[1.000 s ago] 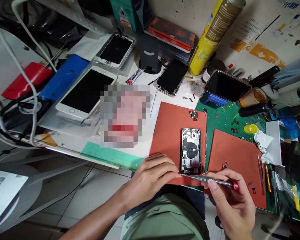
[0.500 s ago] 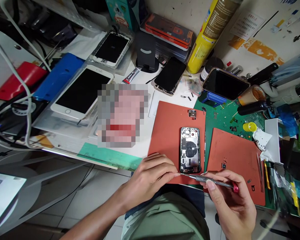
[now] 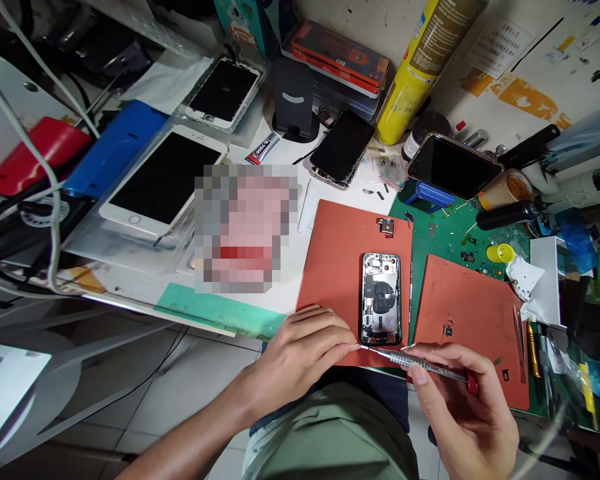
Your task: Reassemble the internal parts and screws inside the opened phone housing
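Observation:
My right hand (image 3: 467,400) grips a slim silver precision screwdriver (image 3: 405,360) with a knurled grip and a red end cap. It lies almost level, its thin tip pointing left. At that tip, my left hand (image 3: 313,340) is closed with thumb and fingertips pinched together; what they pinch is too small or hidden to make out. Just beyond the tool, an opened phone body (image 3: 381,299) with bare internal parts rests on a red-brown mat (image 3: 330,260). Above it on the same mat sits a small metal phone part (image 3: 385,227).
A second red-brown mat (image 3: 473,300) with tiny parts lies right, on a green mat (image 3: 443,233). Behind are a dark-screened phone (image 3: 343,148), a propped phone (image 3: 454,165) and a yellow can (image 3: 405,93). A white phone (image 3: 163,177) lies left, beside a blurred-out patch.
The screwdriver's red end has dipped slightly, and my right hand has shifted a little right and down with it. My left hand stays nearly in place. The view has shifted slightly.

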`<state>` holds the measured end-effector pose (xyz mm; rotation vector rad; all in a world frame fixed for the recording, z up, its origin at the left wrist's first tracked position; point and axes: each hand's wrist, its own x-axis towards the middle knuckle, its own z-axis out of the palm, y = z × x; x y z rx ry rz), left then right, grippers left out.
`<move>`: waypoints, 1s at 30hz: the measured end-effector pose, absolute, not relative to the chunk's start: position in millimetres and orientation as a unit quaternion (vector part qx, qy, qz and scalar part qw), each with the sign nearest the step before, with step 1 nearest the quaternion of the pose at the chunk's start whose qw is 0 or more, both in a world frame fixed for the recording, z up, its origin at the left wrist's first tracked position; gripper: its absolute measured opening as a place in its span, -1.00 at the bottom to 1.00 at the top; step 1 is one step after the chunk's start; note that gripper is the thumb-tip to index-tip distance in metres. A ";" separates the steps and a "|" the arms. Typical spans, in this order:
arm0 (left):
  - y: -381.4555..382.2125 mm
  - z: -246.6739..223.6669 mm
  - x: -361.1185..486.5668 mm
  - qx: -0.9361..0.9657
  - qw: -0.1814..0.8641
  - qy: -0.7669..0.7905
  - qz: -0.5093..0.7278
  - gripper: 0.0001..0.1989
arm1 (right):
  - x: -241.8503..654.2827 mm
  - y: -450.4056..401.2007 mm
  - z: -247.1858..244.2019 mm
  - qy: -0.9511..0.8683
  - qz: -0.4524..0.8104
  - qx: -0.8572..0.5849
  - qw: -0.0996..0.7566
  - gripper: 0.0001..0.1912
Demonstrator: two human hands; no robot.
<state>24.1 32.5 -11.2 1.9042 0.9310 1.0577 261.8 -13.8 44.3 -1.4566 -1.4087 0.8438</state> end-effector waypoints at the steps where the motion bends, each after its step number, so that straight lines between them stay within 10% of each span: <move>1: 32.5 -11.4 24.3 0.747 0.372 0.363 0.415 -0.84 | 262.0 -13.7 44.4 -0.579 0.339 -0.588 0.452 -0.67; 17: 30.2 -11.3 26.9 0.789 0.259 0.373 0.414 -0.88 | 266.2 -13.3 46.4 -0.587 0.220 -0.622 0.469 -0.59; 30: 24.7 -19.6 31.3 0.893 0.084 0.322 0.301 -0.77 | 259.8 41.2 65.4 -0.824 0.130 -0.468 0.292 -0.71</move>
